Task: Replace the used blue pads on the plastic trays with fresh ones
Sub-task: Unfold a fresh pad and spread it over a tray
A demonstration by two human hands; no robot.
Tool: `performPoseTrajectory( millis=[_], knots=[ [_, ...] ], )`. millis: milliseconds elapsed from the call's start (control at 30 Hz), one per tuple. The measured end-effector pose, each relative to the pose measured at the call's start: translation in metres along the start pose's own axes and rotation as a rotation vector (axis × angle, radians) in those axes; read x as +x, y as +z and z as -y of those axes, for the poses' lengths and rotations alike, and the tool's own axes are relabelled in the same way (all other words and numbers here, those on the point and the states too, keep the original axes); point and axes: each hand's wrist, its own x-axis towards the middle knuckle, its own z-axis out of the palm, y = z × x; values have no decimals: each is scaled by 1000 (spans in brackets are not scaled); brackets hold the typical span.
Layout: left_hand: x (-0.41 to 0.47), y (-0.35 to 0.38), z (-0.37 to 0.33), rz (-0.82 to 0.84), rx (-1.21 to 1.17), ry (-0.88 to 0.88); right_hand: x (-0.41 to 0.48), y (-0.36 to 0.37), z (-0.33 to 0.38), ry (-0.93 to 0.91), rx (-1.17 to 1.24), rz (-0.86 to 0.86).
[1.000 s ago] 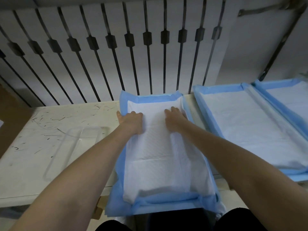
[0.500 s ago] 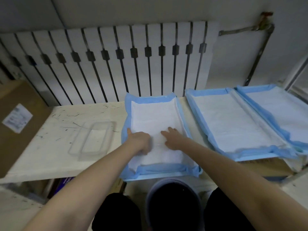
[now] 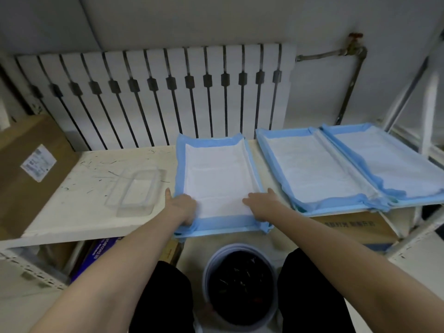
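A blue-edged white pad (image 3: 216,179) lines a tray at the middle of the white table (image 3: 81,188). My left hand (image 3: 181,207) rests on the pad's near left corner with fingers bent down over the blue edge. My right hand (image 3: 260,206) lies on the near right corner, fingers pointing left across the white part. Two more padded trays sit to the right, the middle one (image 3: 312,169) and the far one (image 3: 389,162). An empty clear plastic tray (image 3: 134,191) lies left of my hands.
A radiator (image 3: 168,92) runs along the wall behind the table. A brown cardboard box (image 3: 28,169) stands at the left. A round bin with a dark liner (image 3: 240,284) sits on the floor between my knees. More boxes are stored under the table.
Both hands have slid from the far part of the pad toward me to its near corners. The view has pulled back and risen, showing the bin and floor.
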Motion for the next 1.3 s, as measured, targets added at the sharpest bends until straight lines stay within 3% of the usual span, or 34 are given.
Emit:
performPoseTrajectory(
  millis=[133, 300, 633, 733, 833, 867, 933, 1033, 1300],
  knots=[
    [-13, -10, -12, -113, -51, 14, -4, -10, 9, 54, -33, -81],
    [-21, -9, -9, 69, -29, -8, -14, -9, 12, 72, 21, -207],
    [-27, 7, -6, 221, -97, -14, -24, 3, 0, -9, -76, -137],
    [-26, 7, -4, 51, -331, -24, -24, -3, 3, -22, -13, -116],
    [-25, 4, 2, -310, -581, -169, -24, -9, 10, 4, 140, -264],
    [-27, 3, 5, -342, -602, -244, -25, -9, 13, 33, 173, -330],
    [-32, 4, 9, -235, -661, -365, -28, -8, 15, 82, 160, -400],
    [-32, 11, 6, -48, -681, -372, -30, -3, 13, 93, 154, -395],
    [-15, 5, -5, -162, -700, -328, -28, 1, 2, 106, 246, -406]
  ],
)
